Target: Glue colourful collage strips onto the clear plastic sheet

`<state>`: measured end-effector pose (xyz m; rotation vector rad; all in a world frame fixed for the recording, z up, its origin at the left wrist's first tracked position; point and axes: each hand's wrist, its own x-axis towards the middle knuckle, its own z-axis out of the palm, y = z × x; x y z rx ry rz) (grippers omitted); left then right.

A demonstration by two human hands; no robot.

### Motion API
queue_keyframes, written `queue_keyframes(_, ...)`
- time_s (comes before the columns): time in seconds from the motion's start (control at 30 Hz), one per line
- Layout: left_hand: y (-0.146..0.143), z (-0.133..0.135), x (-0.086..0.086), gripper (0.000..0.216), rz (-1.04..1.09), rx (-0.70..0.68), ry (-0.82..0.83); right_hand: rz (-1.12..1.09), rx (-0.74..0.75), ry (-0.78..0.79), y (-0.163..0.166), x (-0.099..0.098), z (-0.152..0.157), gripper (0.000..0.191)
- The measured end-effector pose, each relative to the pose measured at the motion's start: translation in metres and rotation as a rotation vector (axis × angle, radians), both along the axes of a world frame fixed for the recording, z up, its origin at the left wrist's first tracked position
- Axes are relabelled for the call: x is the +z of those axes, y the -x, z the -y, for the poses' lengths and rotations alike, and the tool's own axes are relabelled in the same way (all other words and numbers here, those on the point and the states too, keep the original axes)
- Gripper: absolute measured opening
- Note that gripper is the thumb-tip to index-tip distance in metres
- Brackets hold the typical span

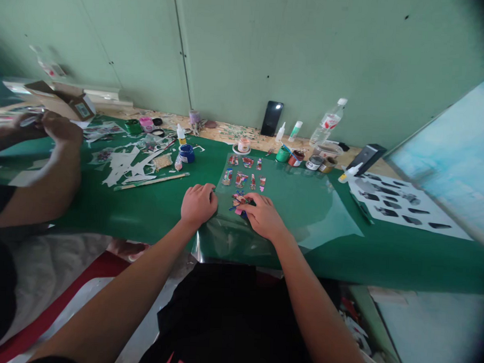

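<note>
My left hand point(199, 205) rests on the green table covering with its fingers curled in, at the left edge of a clear plastic sheet point(305, 205). Whatever its fingers may hold is hidden. My right hand point(260, 214) reaches over the sheet, thumb and fingers pinched on a small coloured scrap in a pile of scraps point(238, 198). Pink, blue and brown bits show in that pile; the hand covers part of it. Just beyond, several small patterned pieces, such as this one point(241, 179), lie in rows on the sheet.
Behind the pieces stand paint jars point(283, 153), a glue bottle point(280, 132), a phone point(271, 118) and a plastic bottle point(329, 121). At right lies a paper with dark shapes point(409, 202). Paper offcuts point(126, 166) and a stick point(154, 182) lie left, near another person's hands point(62, 128).
</note>
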<state>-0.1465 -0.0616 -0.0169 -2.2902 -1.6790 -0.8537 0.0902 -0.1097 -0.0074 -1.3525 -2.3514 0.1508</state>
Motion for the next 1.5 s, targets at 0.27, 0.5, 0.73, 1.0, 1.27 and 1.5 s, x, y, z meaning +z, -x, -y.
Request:
queue_keyframes(0.27,0.000,-0.001,-0.002,0.023,0.003,-0.004,0.008,0.079,-0.028,-0.007,0.005,0.008,0.005,0.037)
queue_keyframes(0.5,0.000,0.000,-0.001,0.023,0.011,-0.002,0.019,0.137,-0.008,0.009,0.006,0.012,0.009,0.041)
queue_keyframes(0.73,0.000,0.000,0.000,0.023,0.012,-0.005,0.033,0.166,0.012,0.013,0.007,0.013,0.009,0.046)
queue_keyframes(1.0,0.000,0.000,0.001,0.022,0.007,-0.002,0.043,0.205,0.076,-0.024,0.007,0.014,0.009,0.048)
queue_keyframes(1.27,0.000,0.001,0.002,0.023,0.005,-0.005,0.048,0.108,0.008,0.020,0.006,0.013,0.007,0.051)
queue_keyframes(1.5,0.000,0.001,0.002,0.023,0.009,-0.009,0.048,0.109,-0.032,0.003,0.006,0.008,0.004,0.048)
